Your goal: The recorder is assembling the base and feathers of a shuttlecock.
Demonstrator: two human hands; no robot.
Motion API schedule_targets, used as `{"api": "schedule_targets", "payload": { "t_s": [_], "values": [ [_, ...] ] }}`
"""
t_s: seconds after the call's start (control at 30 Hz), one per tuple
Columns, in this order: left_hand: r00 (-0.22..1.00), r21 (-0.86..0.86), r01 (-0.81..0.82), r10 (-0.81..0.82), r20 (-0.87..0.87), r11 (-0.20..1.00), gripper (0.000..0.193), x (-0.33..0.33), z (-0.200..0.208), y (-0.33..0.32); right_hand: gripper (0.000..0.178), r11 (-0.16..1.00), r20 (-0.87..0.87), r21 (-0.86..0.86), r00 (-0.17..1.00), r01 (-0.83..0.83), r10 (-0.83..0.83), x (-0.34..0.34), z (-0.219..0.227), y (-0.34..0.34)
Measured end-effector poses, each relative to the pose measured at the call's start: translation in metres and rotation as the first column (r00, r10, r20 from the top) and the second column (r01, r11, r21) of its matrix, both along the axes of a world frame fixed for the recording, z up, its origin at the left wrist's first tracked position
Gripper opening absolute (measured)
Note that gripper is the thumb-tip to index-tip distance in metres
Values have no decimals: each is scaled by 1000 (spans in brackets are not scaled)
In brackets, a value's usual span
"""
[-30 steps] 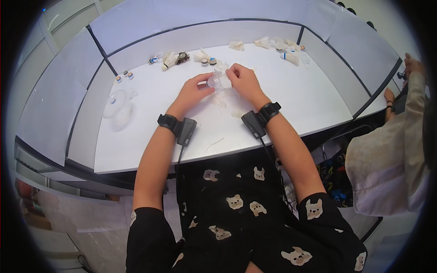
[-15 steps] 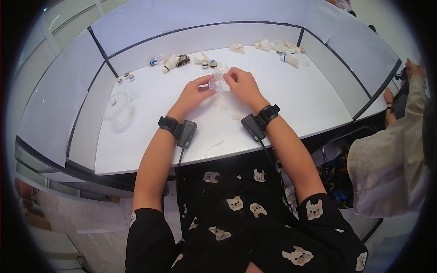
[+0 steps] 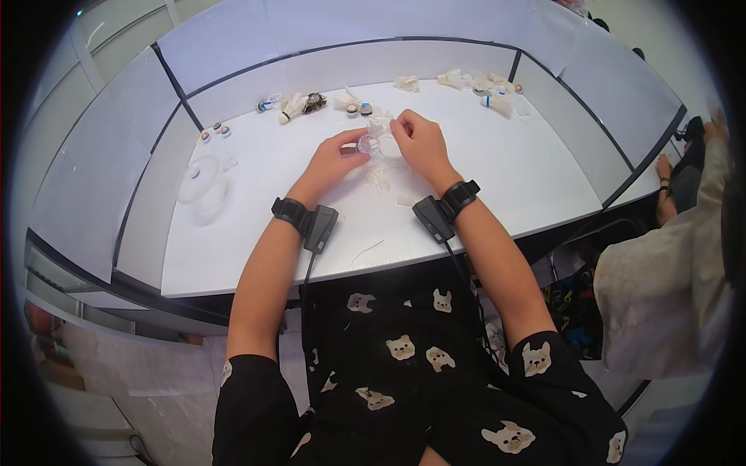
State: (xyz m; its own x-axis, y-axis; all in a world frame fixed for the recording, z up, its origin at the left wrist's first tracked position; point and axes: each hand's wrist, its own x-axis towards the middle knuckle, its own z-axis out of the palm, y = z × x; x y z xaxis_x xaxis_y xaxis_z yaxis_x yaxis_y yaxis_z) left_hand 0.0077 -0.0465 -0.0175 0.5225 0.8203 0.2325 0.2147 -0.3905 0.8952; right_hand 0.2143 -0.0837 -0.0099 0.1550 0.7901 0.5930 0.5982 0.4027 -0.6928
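My left hand point(image 3: 336, 159) is closed around a small clear plastic shuttlecock part point(image 3: 364, 145), round at the end by my fingers. Just to its right, my right hand point(image 3: 422, 147) has thumb and forefinger pinched together beside the part's pale upper end. Whatever sits in that pinch is too small to make out. White feather scraps point(image 3: 378, 179) lie on the table below and between my hands. Behind them are a feathered shuttlecock point(image 3: 291, 109), another pale feather skirt point(image 3: 349, 99) and two round shuttlecock heads, one of them blue-topped point(image 3: 365, 109).
More shuttlecocks, one with a blue band point(image 3: 497, 105), lie at the back right of the white table point(image 3: 497, 202). Several round heads point(image 3: 225, 131) and clear plastic pieces point(image 3: 203, 182) are on the left. Low partitions point(image 3: 373, 56) enclose the table. Another person's sleeve point(image 3: 660, 287) is at the right.
My right hand has shifted slightly up and right, a little away from the left. The left hand stays almost in place with the plastic part.
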Motion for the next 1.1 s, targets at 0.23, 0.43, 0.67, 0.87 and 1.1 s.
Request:
{"api": "schedule_targets", "payload": {
  "t_s": [0.23,0.43,0.67,0.87,1.1],
  "values": [
    [1000,36,20,-21,3,999,54,0,-1,0,25,999,-18,-36,1000,-4,3,2,-3,3],
    [999,59,37,-38,17,998,53,-1,-3,2,26,998,-20,-68,1000,-18,17,2,-4,3],
    [999,46,41,-41,2,998,53,0,-2,2,26,989,-9,-130,997,-72,71,6,-12,10],
    [999,0,31,-31,18,1000,54,0,1,-2,26,985,32,-157,997,-65,70,5,-9,8],
    [1000,28,30,-30,-5,999,55,-1,-1,1,25,987,23,-140,997,-73,77,4,-10,8]
  ]
}}
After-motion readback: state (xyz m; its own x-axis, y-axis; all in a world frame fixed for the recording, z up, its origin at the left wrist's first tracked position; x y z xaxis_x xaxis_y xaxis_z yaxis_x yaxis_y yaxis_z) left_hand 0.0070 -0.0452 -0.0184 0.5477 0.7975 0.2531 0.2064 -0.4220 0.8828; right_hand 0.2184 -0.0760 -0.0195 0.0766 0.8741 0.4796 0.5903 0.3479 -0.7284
